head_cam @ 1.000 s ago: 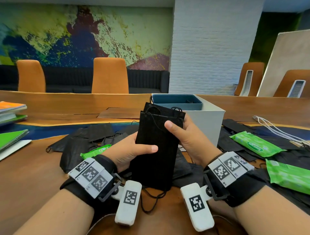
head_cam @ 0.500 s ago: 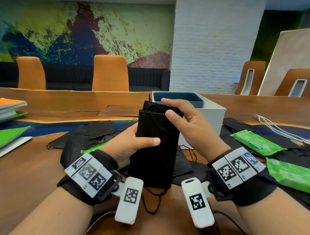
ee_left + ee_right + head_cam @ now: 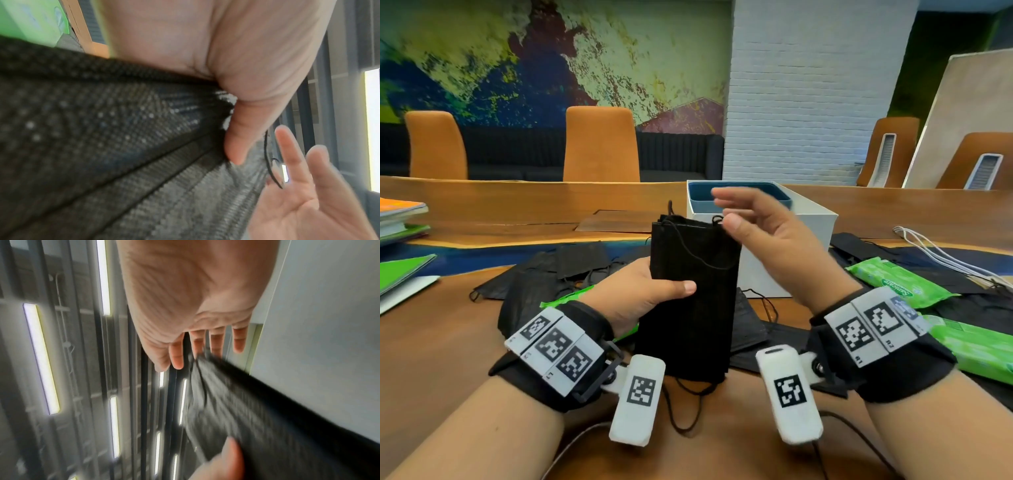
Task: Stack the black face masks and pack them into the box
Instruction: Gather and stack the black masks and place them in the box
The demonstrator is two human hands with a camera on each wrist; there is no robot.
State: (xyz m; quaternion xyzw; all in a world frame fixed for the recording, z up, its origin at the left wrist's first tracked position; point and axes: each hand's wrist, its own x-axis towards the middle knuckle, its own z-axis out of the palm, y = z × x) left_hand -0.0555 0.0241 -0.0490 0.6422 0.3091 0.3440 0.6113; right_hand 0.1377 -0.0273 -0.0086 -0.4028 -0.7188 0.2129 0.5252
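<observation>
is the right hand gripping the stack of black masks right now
No, the right hand is open with fingers spread beside the top of the stack of black masks, which only the left hand grips.

Black mask stack [image 3: 693, 301] with fine woven dots; white box [image 3: 804, 233] with a teal-blue inner rim; bright green wipe packs [image 3: 900, 282]; brown wooden tabletop [image 3: 431, 342]; orange chairs [image 3: 601, 144]; black-and-white checker tags [image 3: 553, 344].

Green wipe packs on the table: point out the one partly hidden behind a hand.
The green pack at the left: the left hand covers most of it. The two packs at the right lie in full view.
</observation>
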